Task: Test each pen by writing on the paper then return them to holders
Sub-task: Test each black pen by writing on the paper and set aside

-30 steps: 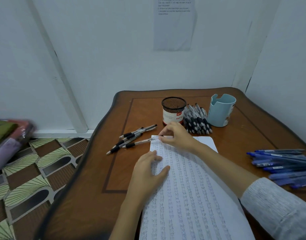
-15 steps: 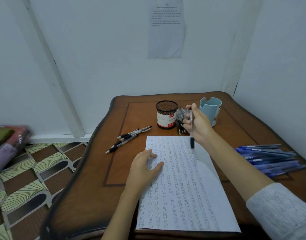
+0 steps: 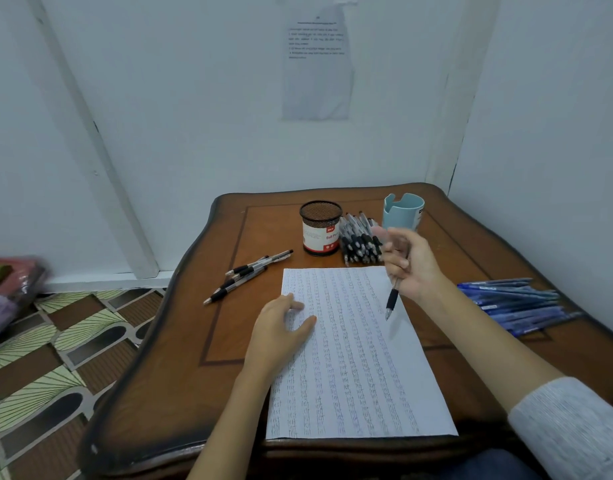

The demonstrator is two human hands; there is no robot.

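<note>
You have soft, even, cool light, with only faint shadows on the bench [image 3: 180, 375]. Your right hand [image 3: 415, 268] is motion-blurred at its fingers [image 3: 381, 234], though the pen [image 3: 392, 299] it holds looks sharp. The fabric bundle [image 3: 10, 292] at the left edge smears, and the bench rim bows.

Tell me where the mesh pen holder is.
Head view: the mesh pen holder stands far centre on the table, just left of the black pen pile.
</note>
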